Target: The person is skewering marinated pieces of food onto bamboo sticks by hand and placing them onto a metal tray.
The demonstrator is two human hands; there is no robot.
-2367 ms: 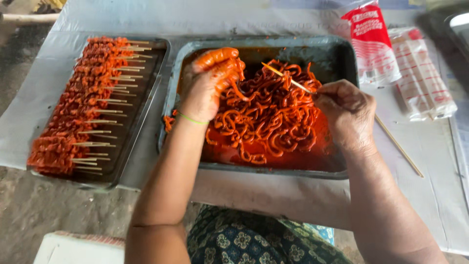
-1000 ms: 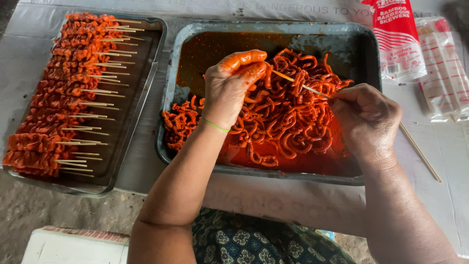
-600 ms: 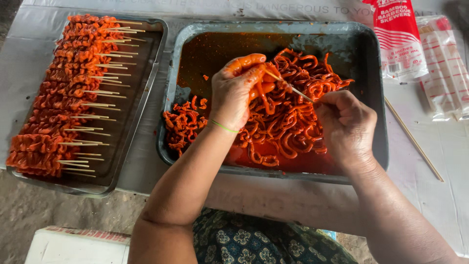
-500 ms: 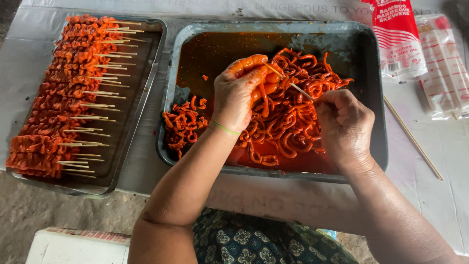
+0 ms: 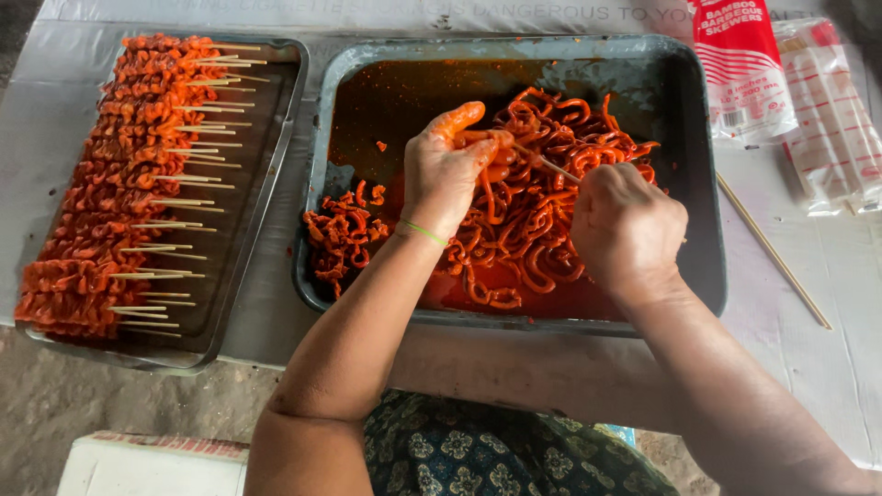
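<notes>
Even, soft daylight; colours vivid.
No hard shadows on the worktop (image 5: 542, 367); faint sheen on the wet tray (image 5: 367, 64) wall; top right corner darkened and slightly blurred; centre sharp.

Two packets are lying at the far right of the table. The red packet (image 5: 740, 64) is sitting just right of the tray's (image 5: 707, 184) far right corner, a tall plastic sleeve, red at its far end with white lettering and a white label panel below, turning clear toward its near end. The clear packet (image 5: 831, 115) is lying just right of it, touching or overlapping its edge, a see-through sleeve showing pale sticks inside, with red print running down it; its right side is running out of view. Along the far edge, the table cover (image 5: 478, 14) is showing a row of faint grey printed letters.
</notes>
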